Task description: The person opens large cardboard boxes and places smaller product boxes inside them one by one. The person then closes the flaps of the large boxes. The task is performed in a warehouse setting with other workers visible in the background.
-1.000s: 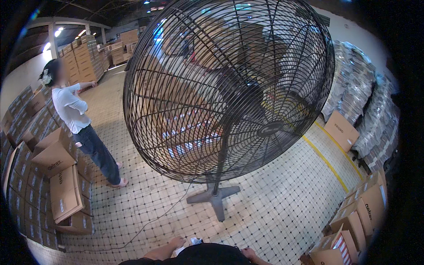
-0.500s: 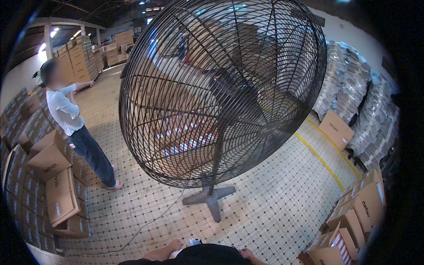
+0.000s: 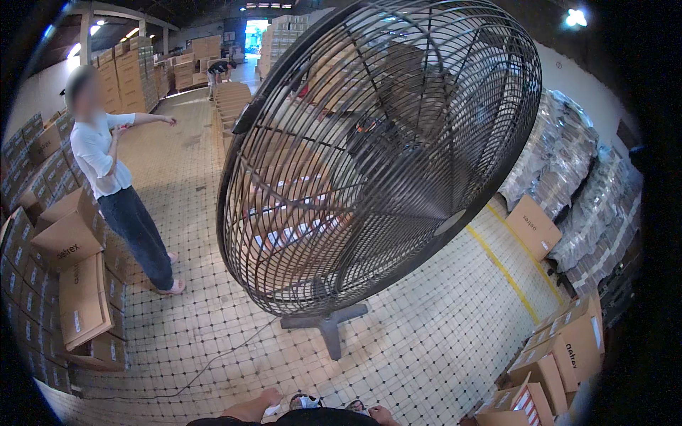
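My left hand (image 3: pixel 268 397) is low at the front, close to my body. Its fingers look closed, with a small white thing (image 3: pixel 272 410) at their lower edge that I cannot name. My right hand (image 3: pixel 381 414) hangs on the other side of my dark top (image 3: pixel 327 417), fingers curled in; whatever it may hold is hidden. Parts of my shoes (image 3: pixel 305 402) show between the hands. Ahead, apart from both hands, a large black pedestal fan (image 3: pixel 383 156) stands on a grey footed base (image 3: pixel 328 326).
At the left, a person in a white top (image 3: pixel 101 156) stands with one arm stretched out beside stacked cartons (image 3: pixel 64 248). Open cartons (image 3: pixel 561 355) line the right, below plastic-wrapped stacks (image 3: pixel 597 192). A cable (image 3: pixel 213 361) crosses the tiled floor. Another person (image 3: pixel 219 69) bends over far back.
The view has shifted, and the fan's cage now appears farther right and more edge-on. The standing person's arm reaches out farther. The bending person has come into sight. My hands stay low.
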Action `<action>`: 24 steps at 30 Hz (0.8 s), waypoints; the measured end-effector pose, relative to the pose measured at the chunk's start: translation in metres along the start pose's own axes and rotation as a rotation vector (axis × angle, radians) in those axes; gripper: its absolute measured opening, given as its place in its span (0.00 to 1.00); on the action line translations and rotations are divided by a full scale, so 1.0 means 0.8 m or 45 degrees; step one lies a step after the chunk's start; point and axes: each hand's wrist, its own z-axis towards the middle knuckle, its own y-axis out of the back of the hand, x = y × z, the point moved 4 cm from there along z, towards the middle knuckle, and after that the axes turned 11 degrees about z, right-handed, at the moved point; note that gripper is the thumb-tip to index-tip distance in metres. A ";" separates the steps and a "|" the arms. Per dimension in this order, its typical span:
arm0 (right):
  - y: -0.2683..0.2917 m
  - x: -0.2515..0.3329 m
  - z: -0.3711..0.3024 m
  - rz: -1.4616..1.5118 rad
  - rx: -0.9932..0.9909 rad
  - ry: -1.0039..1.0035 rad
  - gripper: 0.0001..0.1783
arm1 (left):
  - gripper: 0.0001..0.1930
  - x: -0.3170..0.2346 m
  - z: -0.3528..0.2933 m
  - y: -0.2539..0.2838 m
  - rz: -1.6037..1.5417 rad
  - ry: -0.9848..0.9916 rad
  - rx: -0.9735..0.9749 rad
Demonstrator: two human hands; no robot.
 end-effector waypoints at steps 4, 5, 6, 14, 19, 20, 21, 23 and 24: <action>0.012 0.021 -0.022 0.115 0.020 -0.084 0.30 | 0.24 -0.017 0.019 0.005 -0.023 0.036 -0.008; 0.015 0.021 -0.028 0.133 0.011 -0.101 0.30 | 0.24 -0.019 0.023 0.007 -0.119 0.128 0.059; 0.019 0.019 -0.033 0.143 -0.002 -0.120 0.30 | 0.24 -0.025 0.028 0.013 -0.163 0.130 0.030; 0.051 -0.064 -0.032 0.173 -0.048 -0.222 0.28 | 0.28 -0.079 0.019 0.061 -0.356 0.284 -0.241; 0.113 -0.135 -0.011 0.227 -0.038 -0.196 0.27 | 0.28 -0.123 0.027 0.042 -0.122 0.370 -0.193; 0.133 -0.152 -0.005 0.244 -0.037 -0.187 0.27 | 0.28 -0.134 0.035 0.033 -0.055 0.386 -0.106; 0.153 -0.170 -0.001 0.251 -0.034 -0.180 0.27 | 0.27 -0.158 0.047 0.022 0.084 0.287 -0.031; 0.192 -0.210 0.007 0.258 -0.030 -0.183 0.26 | 0.25 -0.211 0.071 0.005 0.383 0.078 0.074; 0.210 -0.229 0.012 0.252 -0.023 -0.182 0.26 | 0.25 -0.249 0.085 0.005 0.386 0.024 -0.034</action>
